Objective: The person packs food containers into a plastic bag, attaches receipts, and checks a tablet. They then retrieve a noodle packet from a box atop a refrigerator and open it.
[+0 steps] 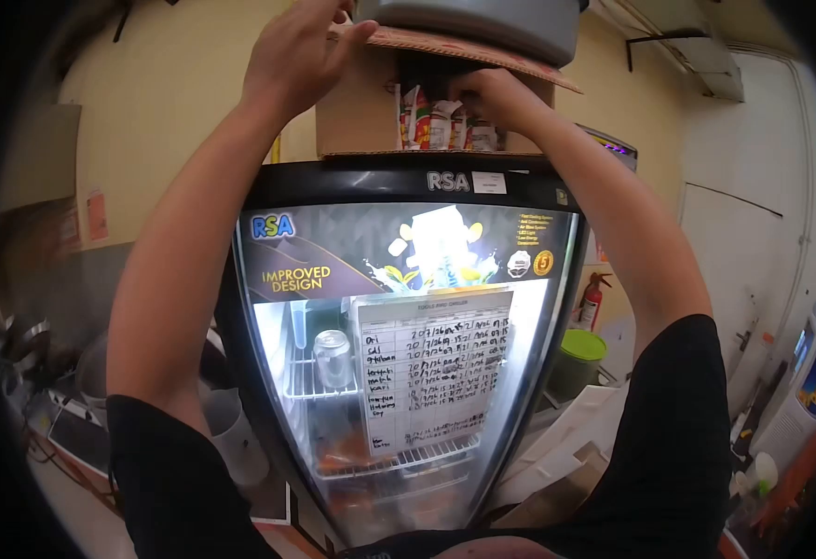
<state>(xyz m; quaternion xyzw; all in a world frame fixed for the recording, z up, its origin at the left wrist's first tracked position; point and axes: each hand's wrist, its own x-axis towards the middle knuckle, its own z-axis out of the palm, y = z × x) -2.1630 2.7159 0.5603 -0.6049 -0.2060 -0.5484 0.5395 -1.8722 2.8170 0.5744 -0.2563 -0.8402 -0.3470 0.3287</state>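
A cardboard box (357, 112) sits on top of a black display fridge (361, 186). Its front has a cut-out, and several red, white and green packets (441, 121) stand upright inside. At the box's upper left corner, my left hand (296, 56) is closed on the raised cardboard flap (464, 47), thumb along its edge; the other fingertips are partly out of frame. My right hand (501, 96) reaches into the opening above the packets with bent fingers. Its fingertips are lost in the dark interior, so what they hold is hidden. A grey container (482, 23) rests above the flap.
Through the lit fridge door show a can (333, 359) and wire shelves (399, 463). A handwritten sheet (436, 373) hangs on the glass. To the right are a fire extinguisher (592, 300), a green-lidded tub (582, 345) and a white lid-like panel (557, 443).
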